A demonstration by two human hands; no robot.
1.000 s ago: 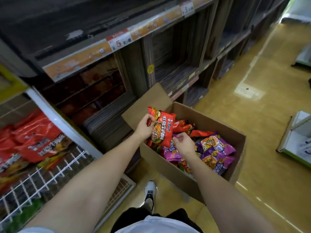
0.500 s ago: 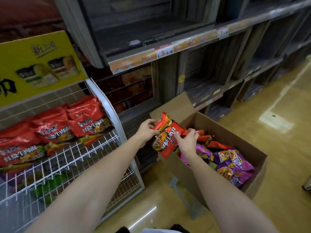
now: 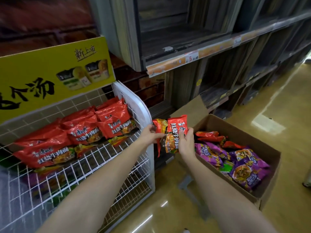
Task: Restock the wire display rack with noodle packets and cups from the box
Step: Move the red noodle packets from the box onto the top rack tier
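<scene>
Shop aisle, glossy yellow floor (image 3: 277, 101); dark wooden shelving (image 3: 185, 27) along the far side, mostly bare, price strip on its edge.

Item 1: wire display rack (image 3: 101, 158), white, near left. Yellow sign (image 3: 50, 68) above it. Upper tier holds red noodle packets (image 3: 80, 132) in overlapping rows; lower tiers show purple and green packs through the mesh, blurred.

Item 2: box (image 3: 262, 148), brown cardboard, flaps open, on the floor to the right of the rack. Contents: purple packets (image 3: 247, 170) at the near end, a few red ones (image 3: 210, 135) at the far end. No cups can be made out.

Item 3: held packet (image 3: 173, 132), red, carried in the air between the box and the rack's right end panel, just beside that panel.

Item 4: left hand (image 3: 149, 134), fingers curled round the packet's left edge. Right hand (image 3: 186, 142), fingers and thumb pinching the packet's right side, from below.

Step in hand, by judgement: transfer of one red packet from box to rack, lifted out but not yet placed. Next move likely calls for swinging it left past the end panel and laying it onto the red row on the upper tier, label facing out as its neighbours lie. Much stock remains in the box.
</scene>
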